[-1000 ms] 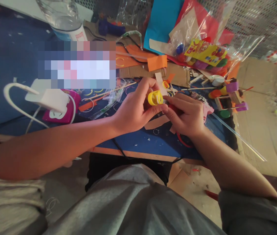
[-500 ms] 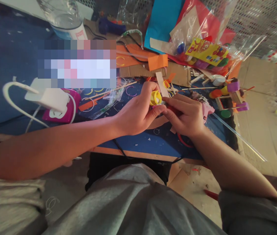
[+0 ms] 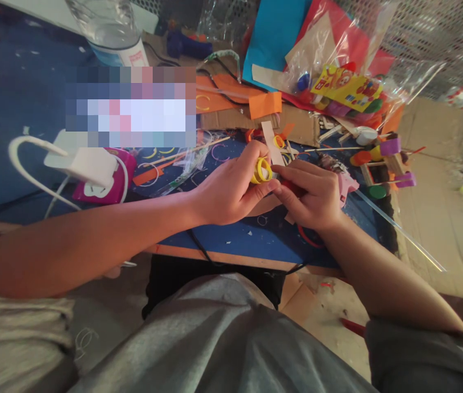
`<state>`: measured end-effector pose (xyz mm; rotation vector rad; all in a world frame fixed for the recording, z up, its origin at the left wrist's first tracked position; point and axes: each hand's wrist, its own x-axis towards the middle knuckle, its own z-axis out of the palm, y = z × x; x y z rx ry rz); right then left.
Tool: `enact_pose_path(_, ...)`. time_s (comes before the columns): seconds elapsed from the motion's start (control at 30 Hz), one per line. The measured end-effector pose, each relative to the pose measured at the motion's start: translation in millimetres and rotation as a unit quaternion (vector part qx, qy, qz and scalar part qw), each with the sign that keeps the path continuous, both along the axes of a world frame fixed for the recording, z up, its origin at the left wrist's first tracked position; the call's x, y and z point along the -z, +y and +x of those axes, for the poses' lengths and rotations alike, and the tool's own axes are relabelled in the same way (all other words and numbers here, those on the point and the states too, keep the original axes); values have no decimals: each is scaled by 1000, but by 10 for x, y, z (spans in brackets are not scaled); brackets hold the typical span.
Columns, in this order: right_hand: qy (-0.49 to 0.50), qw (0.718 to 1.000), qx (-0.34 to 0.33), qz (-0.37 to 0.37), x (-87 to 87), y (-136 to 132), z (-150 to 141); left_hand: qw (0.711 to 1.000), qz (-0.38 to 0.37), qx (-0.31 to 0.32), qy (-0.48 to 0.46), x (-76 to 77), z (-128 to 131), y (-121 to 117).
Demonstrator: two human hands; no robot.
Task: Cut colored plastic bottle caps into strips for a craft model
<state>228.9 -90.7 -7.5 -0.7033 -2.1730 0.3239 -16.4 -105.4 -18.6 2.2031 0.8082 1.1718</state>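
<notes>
My left hand (image 3: 231, 188) is closed in a pinch round a small yellow bottle cap (image 3: 261, 170), held just above the blue table top (image 3: 18, 98). My right hand (image 3: 311, 194) is curled shut right beside it, its fingertips meeting the left thumb at the cap. Something red shows between the right fingers, and a red loop pokes out under the palm, so I take it for red-handled scissors (image 3: 307, 238). A pale cardboard strip (image 3: 270, 146) lies just beyond the cap.
A white charger with cable (image 3: 82, 164) lies on a pink case (image 3: 104, 188) at the left. A water bottle (image 3: 110, 30) stands at the back. Coloured paper sheets (image 3: 272, 33), a plastic bag of caps (image 3: 346, 87) and a small wooden cart with cap wheels (image 3: 382, 164) crowd the right.
The yellow cap has turned in my left fingers and dropped slightly. Both hands stay almost where they were.
</notes>
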Motion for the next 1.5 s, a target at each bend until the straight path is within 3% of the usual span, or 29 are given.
enact_pose_path(0.33, -3, 1000, 19, 0, -1, 3, -4, 998, 28, -40, -48, 92, 51, -19)
enact_pose_path(0.8, -18, 999, 18, -20, 2, -12, 4, 999, -10, -29, -27, 86, 17, 16)
enact_pose_path(1.1, 1, 1000, -14, 4, 14, -1, 11, 999, -45, 10, 6, -53, -29, 6)
enact_pose_path(1.27, -11, 1000, 3, 4, 36, -7, 15, 1000, -23, -3, 6, -97, -20, -21)
enact_pose_path(1.5, -4, 1000, -24, 6, 40, -10, 18, 1000, -24, -11, 13, -138, -14, -47)
